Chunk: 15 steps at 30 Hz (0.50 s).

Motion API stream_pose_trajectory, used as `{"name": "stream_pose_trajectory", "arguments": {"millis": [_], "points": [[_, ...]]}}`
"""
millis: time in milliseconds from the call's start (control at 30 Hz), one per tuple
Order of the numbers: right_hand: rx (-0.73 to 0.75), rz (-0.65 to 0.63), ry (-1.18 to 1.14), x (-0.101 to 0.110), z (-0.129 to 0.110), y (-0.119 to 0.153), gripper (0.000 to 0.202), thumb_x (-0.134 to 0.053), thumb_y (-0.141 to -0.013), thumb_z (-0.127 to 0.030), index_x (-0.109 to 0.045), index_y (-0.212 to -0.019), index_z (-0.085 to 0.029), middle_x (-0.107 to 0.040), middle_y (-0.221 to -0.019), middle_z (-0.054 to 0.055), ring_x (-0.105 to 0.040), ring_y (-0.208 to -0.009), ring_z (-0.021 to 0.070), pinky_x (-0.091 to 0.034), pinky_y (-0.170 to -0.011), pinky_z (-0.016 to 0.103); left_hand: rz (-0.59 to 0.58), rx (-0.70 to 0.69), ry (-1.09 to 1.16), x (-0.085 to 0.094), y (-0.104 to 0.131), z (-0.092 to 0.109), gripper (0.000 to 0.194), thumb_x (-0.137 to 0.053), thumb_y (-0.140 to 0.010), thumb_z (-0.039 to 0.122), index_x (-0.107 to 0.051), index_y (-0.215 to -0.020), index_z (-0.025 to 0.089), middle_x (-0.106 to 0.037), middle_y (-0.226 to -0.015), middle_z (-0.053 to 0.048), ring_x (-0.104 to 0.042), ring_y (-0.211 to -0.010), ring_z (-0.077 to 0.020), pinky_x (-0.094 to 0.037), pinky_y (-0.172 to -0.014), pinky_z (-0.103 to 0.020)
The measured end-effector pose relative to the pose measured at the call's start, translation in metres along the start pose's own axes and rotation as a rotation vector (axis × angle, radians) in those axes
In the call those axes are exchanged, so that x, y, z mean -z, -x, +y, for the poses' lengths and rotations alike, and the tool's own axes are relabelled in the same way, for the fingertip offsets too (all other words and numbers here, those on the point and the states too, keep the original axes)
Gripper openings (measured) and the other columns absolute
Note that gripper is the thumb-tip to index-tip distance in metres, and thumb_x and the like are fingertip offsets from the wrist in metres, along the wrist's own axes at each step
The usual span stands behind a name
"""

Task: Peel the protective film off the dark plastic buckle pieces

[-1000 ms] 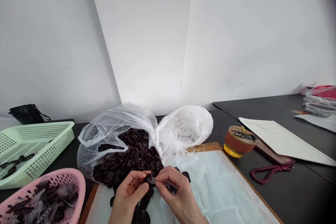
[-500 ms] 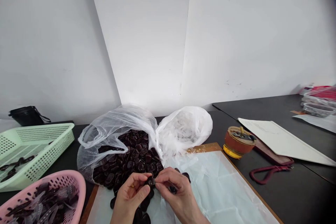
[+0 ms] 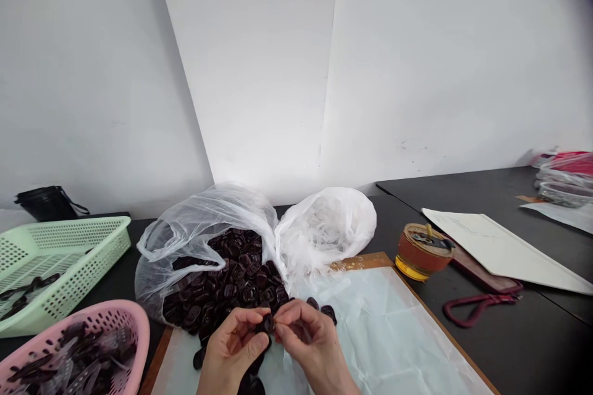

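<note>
Between finger and thumb, my left hand (image 3: 235,349) pinches a small dark brown piece (image 3: 265,324) with a rounded shape. My right hand (image 3: 311,342) is closed at that piece's right edge, its fingertips pressed together; what they hold is too small to make out. Behind the hands, a heap of similar dark pieces (image 3: 231,281) spills from a clear plastic bag (image 3: 185,222) onto a pale sheet (image 3: 384,327). More dark pieces lie under and beside both hands. A white bag (image 3: 327,222) of translucent bits stands open to the right of the heap.
At left are a green basket (image 3: 99,247) and a pink basket (image 3: 142,336) holding dark and clear parts, with a black container (image 3: 46,203) behind. To the right stand a round amber-and-brown container (image 3: 424,253), a notebook (image 3: 504,250) and a dark red strap (image 3: 472,310).
My right hand has shifted slightly, and its thumb and fingers sit differently beside the piece. The piece in my left hand has turned a little.
</note>
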State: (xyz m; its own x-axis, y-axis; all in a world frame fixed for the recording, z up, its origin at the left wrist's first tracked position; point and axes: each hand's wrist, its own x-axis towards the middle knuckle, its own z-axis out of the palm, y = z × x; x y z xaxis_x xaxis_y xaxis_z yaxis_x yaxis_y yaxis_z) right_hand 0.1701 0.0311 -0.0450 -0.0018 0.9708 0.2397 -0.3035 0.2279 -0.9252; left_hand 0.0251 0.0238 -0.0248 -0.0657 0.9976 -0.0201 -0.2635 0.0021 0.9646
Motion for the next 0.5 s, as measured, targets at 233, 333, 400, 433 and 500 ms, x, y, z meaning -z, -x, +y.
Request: {"name": "stream_pose_trajectory", "arguments": {"millis": [233, 333, 400, 433, 500], "points": [[-0.007, 0.016, -0.054, -0.003, 0.0003, -0.0001, 0.015, -0.075, -0.077, -0.025, -0.064, -0.07, -0.018, -0.064, -0.077, 0.001, -0.058, -0.063, 0.0121, -0.047, -0.059, 0.023, -0.009, 0.005, 0.008, 0.0007, -0.0014, -0.0027, 0.031, -0.089, -0.057, 0.04, -0.072, -0.073, 0.02, -0.079, -0.094, -0.009, -0.072, -0.09, -0.0256, -0.056, -0.079, -0.029], [-0.017, 0.023, -0.055, -0.0031, 0.0006, 0.0004, 0.017, -0.076, -0.077, -0.028, -0.063, -0.07, -0.018, -0.064, -0.077, 0.001, -0.058, -0.064, 0.0123, -0.047, -0.06, 0.023, -0.008, -0.004, -0.006, 0.0007, -0.0016, -0.0025, 0.032, -0.089, -0.056, 0.04, -0.072, -0.074, 0.02, -0.079, -0.093, -0.01, -0.072, -0.088, -0.0257, -0.056, -0.077, -0.03], [-0.021, 0.015, -0.067, -0.0028, 0.0017, 0.0004, 0.019, -0.076, -0.077, -0.031, -0.063, -0.07, -0.018, -0.063, -0.077, 0.001, -0.058, -0.063, 0.0124, -0.048, -0.059, 0.024, -0.009, -0.007, -0.014, 0.0005, -0.0015, -0.0012, 0.032, -0.09, -0.055, 0.039, -0.073, -0.074, 0.02, -0.08, -0.093, -0.01, -0.072, -0.088, -0.0256, -0.057, -0.077, -0.03], [-0.02, 0.011, -0.074, -0.0025, 0.0025, 0.0003, 0.02, -0.076, -0.077, -0.031, -0.063, -0.07, -0.018, -0.063, -0.077, 0.001, -0.058, -0.063, 0.0124, -0.048, -0.059, 0.024, -0.012, -0.008, -0.018, 0.0004, -0.0014, -0.0002, 0.032, -0.09, -0.055, 0.039, -0.073, -0.074, 0.02, -0.08, -0.093, -0.01, -0.072, -0.088, -0.0255, -0.057, -0.077, -0.03], [-0.014, 0.002, -0.079, -0.002, 0.0042, -0.0001, 0.021, -0.076, -0.077, -0.032, -0.063, -0.07, -0.018, -0.063, -0.076, 0.001, -0.058, -0.062, 0.0124, -0.048, -0.059, 0.024, -0.024, -0.008, -0.024, 0.0001, -0.0013, 0.0021, 0.03, -0.09, -0.055, 0.038, -0.074, -0.074, 0.02, -0.08, -0.092, -0.009, -0.073, -0.087, -0.0255, -0.057, -0.078, -0.03]]}}
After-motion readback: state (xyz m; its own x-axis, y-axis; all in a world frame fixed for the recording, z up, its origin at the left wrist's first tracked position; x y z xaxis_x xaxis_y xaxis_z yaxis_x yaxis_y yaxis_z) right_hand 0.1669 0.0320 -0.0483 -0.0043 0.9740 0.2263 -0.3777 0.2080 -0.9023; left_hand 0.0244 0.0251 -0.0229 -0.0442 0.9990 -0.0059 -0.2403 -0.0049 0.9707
